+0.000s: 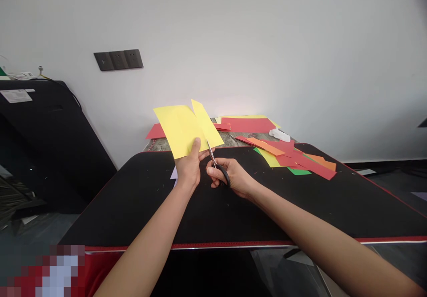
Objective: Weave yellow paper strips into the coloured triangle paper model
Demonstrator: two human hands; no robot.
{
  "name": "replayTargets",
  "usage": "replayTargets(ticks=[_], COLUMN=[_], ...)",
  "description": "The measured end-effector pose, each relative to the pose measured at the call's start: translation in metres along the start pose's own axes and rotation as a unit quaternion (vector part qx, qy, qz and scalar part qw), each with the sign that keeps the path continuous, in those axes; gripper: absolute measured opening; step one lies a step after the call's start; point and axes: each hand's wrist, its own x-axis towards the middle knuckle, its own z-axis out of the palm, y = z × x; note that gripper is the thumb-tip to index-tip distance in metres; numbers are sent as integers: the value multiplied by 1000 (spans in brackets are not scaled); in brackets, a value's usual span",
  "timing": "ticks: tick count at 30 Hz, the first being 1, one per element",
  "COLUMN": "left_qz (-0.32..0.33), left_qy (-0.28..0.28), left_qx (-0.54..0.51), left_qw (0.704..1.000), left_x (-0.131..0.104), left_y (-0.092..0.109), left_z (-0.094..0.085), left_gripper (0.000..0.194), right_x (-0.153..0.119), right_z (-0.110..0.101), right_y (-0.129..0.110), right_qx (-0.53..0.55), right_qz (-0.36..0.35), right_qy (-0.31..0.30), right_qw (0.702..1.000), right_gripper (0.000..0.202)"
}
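My left hand [191, 163] grips a sheet of yellow paper [178, 128] by its lower edge, the thumb lying on top. A slit runs down from the sheet's far edge and parts a strip on the right from the rest. In my right hand [230, 174] is a pair of scissors [222, 172] with black handles, my fingers wrapped round them. Their metal blades point up and touch the paper's near edge, just right of my left thumb. Whether the blades are apart I cannot tell. Both hands are above the black mat [133, 212].
Cut strips of red paper [315, 165], orange and green lie piled at the mat's right. Behind them are a red sheet [248, 124] and a crumpled white piece [279, 135]. A wall with sockets [118, 59] stands behind; a black panel [50, 141] is at left.
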Motion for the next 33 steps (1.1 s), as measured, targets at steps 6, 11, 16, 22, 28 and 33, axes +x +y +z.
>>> replayTargets(ticks=[6,11,16,22,28,33], left_qz=[0,-3,-4,-24,-45,-49], left_qy=[1,1,3,9,7,-4], left_qx=[3,5,5,5,8,3], left_qw=[1000,1000,1000,1000,999,999], left_x=[-1,-2,-2,0,-1,-3], left_y=[2,2,2,2,2,4], left_z=[1,2,2,1,0,2], left_gripper=[35,37,40,39,41,45], right_x=[0,-1,-1,-1,-1,0], right_z=[1,1,2,1,1,0], right_y=[1,0,0,-1,-4,-5], right_qx=[2,3,-3,-16,-25,-25], right_qz=[1,2,3,0,-9,-12], right_qy=[3,5,9,20,28,33], right_qw=[1000,1000,1000,1000,999,999], right_gripper=[44,44,45,47,50,51])
